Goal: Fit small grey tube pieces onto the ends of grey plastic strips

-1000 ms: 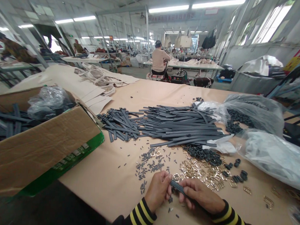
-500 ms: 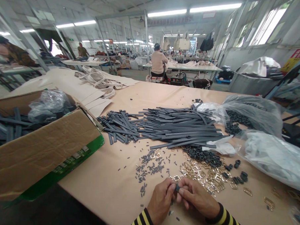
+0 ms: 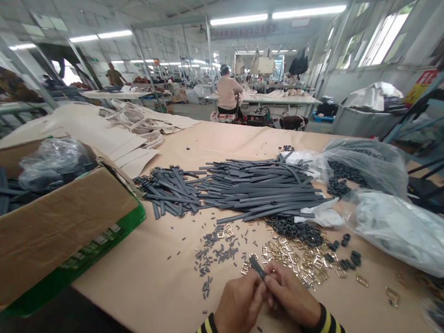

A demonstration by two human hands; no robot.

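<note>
In cardboard box: grey straps, clear plastic; hands together, clamped on dark piece, probably strap.

A grey bin (pale material heaped on top) stands right of a person at a far table.

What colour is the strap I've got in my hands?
The strap is dark grey, as the head view shows.

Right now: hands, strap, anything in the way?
Left hand, right hand pinching dark strap. One end protruding. Gold buckles close ahead, possible snag.
</note>
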